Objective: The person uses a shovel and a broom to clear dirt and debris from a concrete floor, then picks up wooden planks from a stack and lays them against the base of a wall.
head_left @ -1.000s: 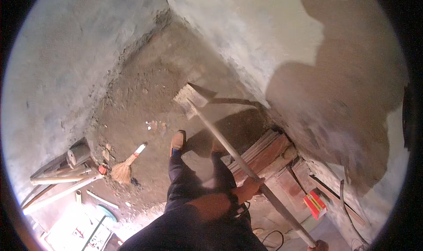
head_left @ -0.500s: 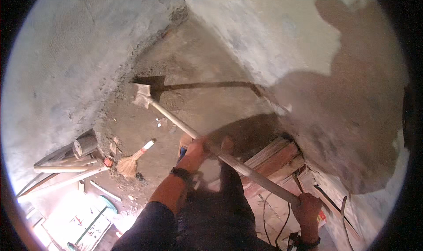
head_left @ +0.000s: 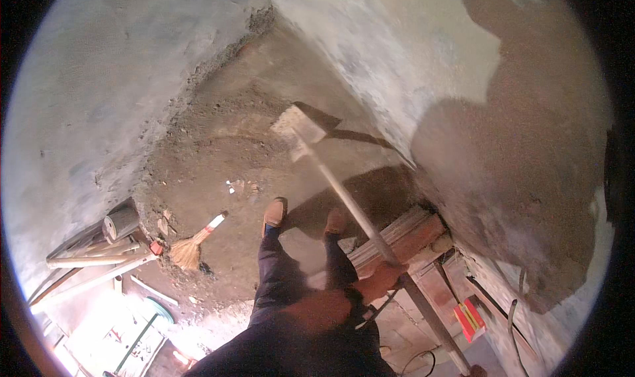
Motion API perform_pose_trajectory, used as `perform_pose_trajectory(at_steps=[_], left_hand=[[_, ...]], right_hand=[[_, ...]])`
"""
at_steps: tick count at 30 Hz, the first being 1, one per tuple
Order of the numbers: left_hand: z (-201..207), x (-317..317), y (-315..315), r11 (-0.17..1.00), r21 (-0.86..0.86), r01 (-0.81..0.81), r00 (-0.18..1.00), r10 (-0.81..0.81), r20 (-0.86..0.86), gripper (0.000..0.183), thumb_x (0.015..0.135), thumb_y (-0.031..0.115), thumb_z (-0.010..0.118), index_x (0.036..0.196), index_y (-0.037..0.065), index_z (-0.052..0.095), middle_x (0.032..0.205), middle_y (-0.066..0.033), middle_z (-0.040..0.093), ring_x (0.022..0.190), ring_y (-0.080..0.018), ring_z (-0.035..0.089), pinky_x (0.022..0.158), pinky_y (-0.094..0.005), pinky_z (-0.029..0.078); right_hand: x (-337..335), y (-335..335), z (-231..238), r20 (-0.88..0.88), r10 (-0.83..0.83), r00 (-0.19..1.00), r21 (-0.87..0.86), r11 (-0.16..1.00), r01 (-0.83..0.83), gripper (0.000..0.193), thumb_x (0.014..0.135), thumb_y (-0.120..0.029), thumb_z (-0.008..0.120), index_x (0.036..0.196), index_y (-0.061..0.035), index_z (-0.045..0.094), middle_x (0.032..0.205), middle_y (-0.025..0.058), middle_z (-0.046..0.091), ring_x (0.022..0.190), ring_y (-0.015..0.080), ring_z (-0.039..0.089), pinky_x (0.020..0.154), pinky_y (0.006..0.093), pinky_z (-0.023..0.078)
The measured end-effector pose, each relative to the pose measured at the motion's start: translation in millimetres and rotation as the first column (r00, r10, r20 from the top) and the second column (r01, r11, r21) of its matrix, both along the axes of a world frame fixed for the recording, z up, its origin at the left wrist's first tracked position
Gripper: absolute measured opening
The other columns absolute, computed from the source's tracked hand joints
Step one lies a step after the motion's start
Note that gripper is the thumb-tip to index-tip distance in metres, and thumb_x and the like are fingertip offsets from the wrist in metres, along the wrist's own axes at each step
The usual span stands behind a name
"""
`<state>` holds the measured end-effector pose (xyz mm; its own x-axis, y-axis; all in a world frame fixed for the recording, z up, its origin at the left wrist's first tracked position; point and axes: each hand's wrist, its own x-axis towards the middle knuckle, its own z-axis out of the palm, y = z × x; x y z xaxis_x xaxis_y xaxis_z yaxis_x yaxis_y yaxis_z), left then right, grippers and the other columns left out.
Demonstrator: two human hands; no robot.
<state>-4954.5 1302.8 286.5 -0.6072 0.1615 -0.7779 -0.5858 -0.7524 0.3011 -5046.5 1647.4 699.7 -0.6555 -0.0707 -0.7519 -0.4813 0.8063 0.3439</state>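
A long-handled shovel (head_left: pixel 340 190) slants across the middle, its pale, dusty blade (head_left: pixel 299 124) over the dirt floor. Whether the blade touches the ground I cannot tell. My left hand (head_left: pixel 382 279) is closed around the wooden handle, below its middle. At the lower edge my right hand (head_left: pixel 475 372) shows only in part, closed at the handle's end. My feet in brown shoes (head_left: pixel 275 213) stand on the floor, left of the handle. A short straw hand broom (head_left: pixel 197 243) lies to their left, near small white scraps (head_left: pixel 231 187).
Rough plastered walls meet in the far corner, with loose dirt (head_left: pixel 178 112) along the left wall. Wooden boards (head_left: pixel 410 241) lie at right, near a red and yellow box (head_left: pixel 469 319). Timber pieces (head_left: pixel 99 261) and a roll-shaped block (head_left: pixel 121 225) are at left, beside a brightly lit area.
The shovel blade has moved right, away from the left wall. Both hands have come down and to the right with the handle, my right hand now partly out of view.
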Motion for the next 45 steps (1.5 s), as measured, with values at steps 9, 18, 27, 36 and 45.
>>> perform_pose_trajectory(at_steps=[9,18,27,36,45], left_hand=[[-47,-18,-61,0.508,-0.854,0.111,0.939,-0.334,-0.077,0.039,0.096,0.033,0.063,0.095,-0.005,0.063,0.076,-0.0129,0.066,0.069,-0.0271,0.067,0.063,-0.0387,0.056],[-5,55,-312,0.579,-0.809,0.102,0.993,-0.018,0.113,0.034,0.096,0.034,0.059,0.1,0.001,0.065,0.083,-0.0125,0.067,0.074,-0.0243,0.063,0.071,-0.0399,0.052],[-57,102,-252,0.775,-0.3,-0.556,0.774,0.614,0.153,0.025,0.095,0.024,0.062,0.103,0.0,0.065,0.089,-0.0099,0.066,0.081,-0.0246,0.065,0.072,-0.0381,0.054],[-3,33,-161,0.947,-0.262,-0.185,0.931,0.254,0.263,0.043,0.09,0.034,0.071,0.103,-0.007,0.063,0.085,-0.0179,0.066,0.075,-0.0265,0.068,0.062,-0.0442,0.053],[-25,33,-197,0.884,-0.465,-0.052,0.948,0.19,0.257,0.043,0.086,0.037,0.073,0.075,-0.003,0.067,0.066,-0.0143,0.066,0.066,-0.0237,0.069,0.058,-0.039,0.052]], right_hand=[[-45,-63,-66,-0.241,0.12,0.963,-0.251,0.951,-0.181,0.023,0.06,-0.022,0.071,0.064,-0.0054,0.057,0.067,0.0182,0.063,0.065,0.0425,0.061,0.06,0.0499,0.05],[-61,-319,-148,-0.144,0.32,0.936,-0.309,0.884,-0.35,0.024,0.066,-0.026,0.076,0.07,-0.0065,0.063,0.063,0.0132,0.06,0.059,0.032,0.063,0.056,0.044,0.048],[-44,-283,-159,-0.239,0.42,0.876,-0.134,0.879,-0.458,0.027,0.069,-0.031,0.076,0.069,-0.0078,0.061,0.067,0.0131,0.062,0.062,0.0357,0.063,0.056,0.0478,0.046],[16,-135,-77,0.101,-0.109,0.989,-0.303,0.943,0.135,0.03,0.077,-0.036,0.074,0.084,-0.0092,0.062,0.07,0.0138,0.063,0.066,0.0361,0.062,0.06,0.0458,0.05],[32,-201,-74,0.04,0.041,0.998,-0.238,0.971,-0.03,0.029,0.08,-0.037,0.073,0.087,-0.0105,0.063,0.08,0.0139,0.068,0.068,0.0305,0.066,0.058,0.0466,0.049]])
